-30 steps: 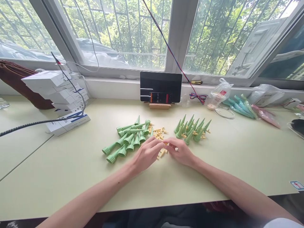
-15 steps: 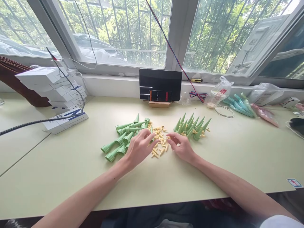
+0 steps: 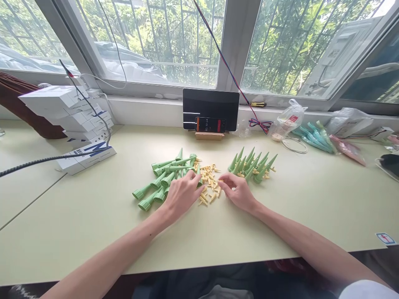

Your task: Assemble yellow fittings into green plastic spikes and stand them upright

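Note:
My left hand (image 3: 182,193) is over the right side of a heap of green plastic cones (image 3: 158,182). Its thumb and fingers are apart, close beside a green cone (image 3: 199,176) that stands upright. Whether the fingertips touch that cone is hard to see. In a pinch, my right hand (image 3: 238,193) has a small yellow plastic piece (image 3: 221,181), mostly hidden by the fingertips. Between the hands lie several loose yellow pieces (image 3: 213,197), short tubes with side stubs. Beyond my right hand, a group of green cones (image 3: 252,164) stands upright with yellow pieces at their lower parts.
A phone (image 3: 210,124) showing a timer leans on a black tablet (image 3: 212,101) at the back. White boxes (image 3: 75,116) are stacked at the left, with a black cable (image 3: 46,162) across them. Plastic bags (image 3: 288,120) and teal items (image 3: 314,137) line the window sill side.
My left hand has drawn slightly left and down, its fingertips lower beside the upright cone. My right hand stays nearly still, its pinch slightly tighter.

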Motion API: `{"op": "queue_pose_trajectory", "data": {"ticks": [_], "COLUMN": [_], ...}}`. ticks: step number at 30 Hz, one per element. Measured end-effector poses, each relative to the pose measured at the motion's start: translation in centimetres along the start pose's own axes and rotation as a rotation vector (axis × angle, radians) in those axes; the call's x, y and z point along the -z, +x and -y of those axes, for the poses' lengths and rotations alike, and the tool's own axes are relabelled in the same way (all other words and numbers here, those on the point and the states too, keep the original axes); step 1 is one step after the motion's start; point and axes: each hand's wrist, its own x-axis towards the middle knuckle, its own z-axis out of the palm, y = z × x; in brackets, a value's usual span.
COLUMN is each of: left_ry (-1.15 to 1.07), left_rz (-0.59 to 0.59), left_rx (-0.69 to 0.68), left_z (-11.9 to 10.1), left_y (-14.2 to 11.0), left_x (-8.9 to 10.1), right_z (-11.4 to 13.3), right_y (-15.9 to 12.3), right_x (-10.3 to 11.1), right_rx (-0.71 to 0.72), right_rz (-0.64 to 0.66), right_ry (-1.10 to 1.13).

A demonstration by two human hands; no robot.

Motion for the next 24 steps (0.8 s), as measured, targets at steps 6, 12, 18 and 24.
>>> {"op": "queue_pose_trajectory", "data": {"ticks": [6, 12, 18, 24], "left_ry": [-0.043, -0.106, -0.438, -0.666], "left_rz": [-0.009, -0.192, -0.344, -0.274], "left_rx": [0.012, -0.075, -0.171, -0.133], "left_z": [0.0, -0.2, -0.6, -1.0], "left_y": [-0.1, -0.2, -0.5, -0.5], "left_x": [-0.4, -0.6, -1.1, -1.1], "right_z": [0.1, 0.2, 0.2, 0.5], "right_y": [0.0, 0.1, 0.1, 0.1], "right_x": [0.0, 0.0, 0.0, 0.1], "right_rx": [0.012, 0.008, 0.014, 0.036], "right_rz": [0.0, 0.0, 0.004, 0.049], "right_ry": [-0.014, -0.012, -0.012, -0.002]}}
